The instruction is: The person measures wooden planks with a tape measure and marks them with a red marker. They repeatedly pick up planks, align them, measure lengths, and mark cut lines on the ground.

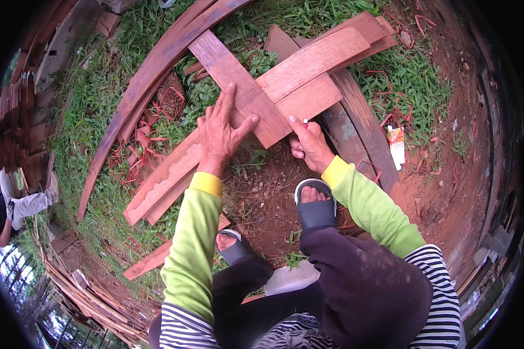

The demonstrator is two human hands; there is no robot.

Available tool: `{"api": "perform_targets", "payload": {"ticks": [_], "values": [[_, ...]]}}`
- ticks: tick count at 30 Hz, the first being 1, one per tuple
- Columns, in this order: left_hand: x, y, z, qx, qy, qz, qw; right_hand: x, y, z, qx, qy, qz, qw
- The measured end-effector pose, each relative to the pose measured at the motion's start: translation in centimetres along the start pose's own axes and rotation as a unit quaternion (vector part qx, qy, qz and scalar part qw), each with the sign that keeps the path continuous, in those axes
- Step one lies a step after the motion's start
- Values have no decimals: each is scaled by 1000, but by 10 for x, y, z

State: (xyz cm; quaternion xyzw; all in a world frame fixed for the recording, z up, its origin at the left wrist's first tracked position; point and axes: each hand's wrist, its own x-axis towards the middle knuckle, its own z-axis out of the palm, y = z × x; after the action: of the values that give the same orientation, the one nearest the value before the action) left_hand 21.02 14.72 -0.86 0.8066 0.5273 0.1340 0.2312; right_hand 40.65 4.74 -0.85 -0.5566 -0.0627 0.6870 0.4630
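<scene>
**Short board [239, 84] set crosswise on longer ones, left hand [220, 131] spread over it**

I have the short board lying slantwise over the pale-faced board [320, 58], its near end jutting past that board's near edge. The left hand is splayed, thumb and index finger in a V on the short board's face. The right hand [311, 142] is curled at the near right corner, a tiny white-and-red thing showing by the thumb; I cannot tell whether it also pinches the wood.

I judge the short board stiff and moderately light, not fragile, with enough grain to resist slipping, though splinters are possible. I would take it by both long edges, near the middle, since a push on the overhanging end could tip it.

Its face is flat, square-ended and two-toned, greyish then reddish brown. The pale-faced board looks rougher, with fine grain streaks; toward the lower left, another board [157, 181] carries a wavy-edged pale patch. Farther out, a long dark plank [135, 104] appears bowed, perhaps through the lens. Thin red strapping [138, 166] lies in bent loops on leafy grass [93, 128], with crumbly brown soil [256, 200] nearest the sandals [315, 212].
</scene>
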Motion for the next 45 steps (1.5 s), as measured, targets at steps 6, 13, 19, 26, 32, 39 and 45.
{"api": "perform_targets", "payload": {"ticks": [6,13,19,26,32,39,45], "values": [[-2,-5,1,-5,2,-6,1000,-12,5,-24,-65,9,-61,996],[-1,-6,4,1,16,1,1000,-33,-12,-41,-63,124,-256,957],[0,-5,5,7,16,8,1000,-26,-68,-53,-117,96,-268,951],[0,-2,0,9,9,5,1000,5,-69,-88,-234,251,-342,875],[-2,-1,0,18,18,19,999,18,-44,-66,-259,209,-238,913],[-1,-1,0,23,13,22,999,27,-39,-79,-342,202,-287,871],[-1,0,0,25,13,22,999,17,-54,-78,-362,215,-294,858]]}}
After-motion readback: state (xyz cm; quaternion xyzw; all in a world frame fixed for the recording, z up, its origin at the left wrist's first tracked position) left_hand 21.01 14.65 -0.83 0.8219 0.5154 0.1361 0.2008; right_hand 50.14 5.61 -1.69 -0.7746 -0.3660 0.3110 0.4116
